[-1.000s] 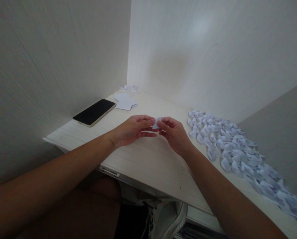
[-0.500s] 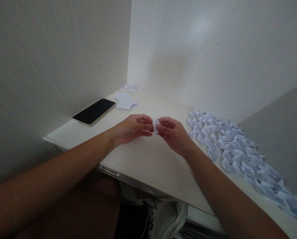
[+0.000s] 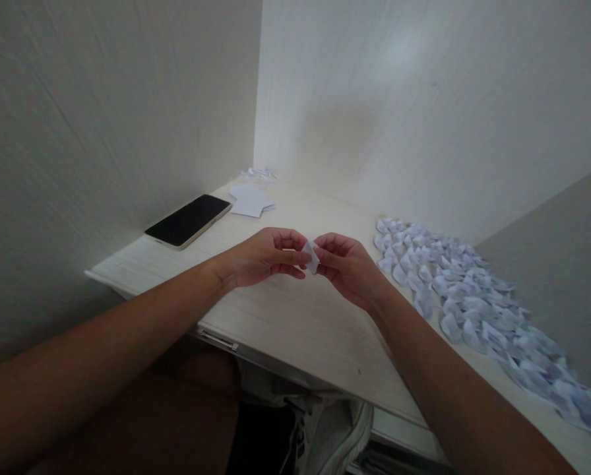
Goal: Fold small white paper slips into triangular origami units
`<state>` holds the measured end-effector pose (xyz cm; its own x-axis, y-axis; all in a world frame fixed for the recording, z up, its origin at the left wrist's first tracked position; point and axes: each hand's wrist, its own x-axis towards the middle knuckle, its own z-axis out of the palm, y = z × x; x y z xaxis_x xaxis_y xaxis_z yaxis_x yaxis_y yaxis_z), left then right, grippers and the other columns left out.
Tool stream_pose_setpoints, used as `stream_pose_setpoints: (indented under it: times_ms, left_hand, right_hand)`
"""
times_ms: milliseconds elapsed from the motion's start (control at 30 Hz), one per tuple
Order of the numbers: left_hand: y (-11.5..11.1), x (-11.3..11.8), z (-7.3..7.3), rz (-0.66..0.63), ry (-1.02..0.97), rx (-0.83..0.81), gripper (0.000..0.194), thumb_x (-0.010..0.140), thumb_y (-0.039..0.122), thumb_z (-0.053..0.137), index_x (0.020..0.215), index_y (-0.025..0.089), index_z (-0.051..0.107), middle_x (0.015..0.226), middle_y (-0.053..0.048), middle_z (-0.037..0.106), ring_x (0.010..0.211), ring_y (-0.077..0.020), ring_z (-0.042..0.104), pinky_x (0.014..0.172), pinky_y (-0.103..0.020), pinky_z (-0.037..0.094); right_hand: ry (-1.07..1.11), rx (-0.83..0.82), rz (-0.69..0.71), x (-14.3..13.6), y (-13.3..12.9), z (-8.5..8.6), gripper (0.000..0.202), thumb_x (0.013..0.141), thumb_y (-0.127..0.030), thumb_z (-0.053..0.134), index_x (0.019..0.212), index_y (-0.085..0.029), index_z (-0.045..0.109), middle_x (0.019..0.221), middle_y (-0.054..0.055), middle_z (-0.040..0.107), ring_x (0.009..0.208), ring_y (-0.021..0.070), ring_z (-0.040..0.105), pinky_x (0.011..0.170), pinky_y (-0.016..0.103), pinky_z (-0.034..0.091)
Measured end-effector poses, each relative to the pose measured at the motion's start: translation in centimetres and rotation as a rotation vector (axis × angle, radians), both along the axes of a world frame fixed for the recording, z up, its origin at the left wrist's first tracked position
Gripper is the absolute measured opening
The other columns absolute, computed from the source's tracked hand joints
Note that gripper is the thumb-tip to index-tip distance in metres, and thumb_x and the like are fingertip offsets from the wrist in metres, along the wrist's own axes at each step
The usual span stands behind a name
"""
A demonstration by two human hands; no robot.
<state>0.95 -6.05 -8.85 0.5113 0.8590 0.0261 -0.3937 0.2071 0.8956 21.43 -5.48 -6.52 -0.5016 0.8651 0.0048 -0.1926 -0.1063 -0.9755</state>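
A small folded piece of white paper [image 3: 311,256] is pinched between my two hands, just above the middle of the table. My left hand [image 3: 274,256] grips its left side with thumb and fingertips. On the other side, my right hand [image 3: 343,266] holds it between thumb and forefinger, the remaining fingers curled behind. The paper's exact folds are too small to make out. To the right of my right hand lies a long spread of many similar folded white papers [image 3: 451,280].
A phone [image 3: 189,221] with a dark screen lies along the left wall. Beyond it are a few flat white paper sheets [image 3: 248,200] and a little heap of thin paper strips [image 3: 262,175] in the corner. Walls enclose the pale wooden table [image 3: 285,323]; below its front edge is a bag-like light item [image 3: 335,429].
The paper has turned between my fingers and now shows a larger, pointed face. My left fingertips have shifted slightly right and overlap it more. The things on the table are unchanged.
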Motion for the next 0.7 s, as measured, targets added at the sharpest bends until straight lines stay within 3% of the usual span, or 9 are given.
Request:
stream_pose_setpoints:
  times_ms: [233, 700]
  left_hand:
    - [0.31, 0.40, -0.23, 0.177, 0.029, 0.070, 0.025, 0.073, 0.018, 0.093, 0.089, 0.012, 0.075, 0.083, -0.006, 0.078, 0.074, -0.0153, 0.074, 0.076, -0.032, 0.061]
    - [0.09, 0.35, -0.18, 0.088, 0.034, 0.131, 0.025, 0.081, 0.033, 0.091, 0.085, 0.014, 0.076, 0.085, -0.007, 0.079, 0.076, -0.0159, 0.076, 0.071, -0.030, 0.063]
  right_hand:
    - [0.024, -0.004, -0.034, 0.15, 0.63, -0.44, 0.035, 0.066, -0.039, 0.102, 0.085, -0.022, 0.078, 0.084, -0.001, 0.076, 0.076, 0.0117, 0.066, 0.076, 0.029, 0.055]
    - [-0.031, 0.019, 0.065, 0.71, 0.80, -0.34, 0.030, 0.068, -0.039, 0.101, 0.082, -0.022, 0.079, 0.081, -0.002, 0.073, 0.071, 0.0104, 0.065, 0.069, 0.026, 0.054]
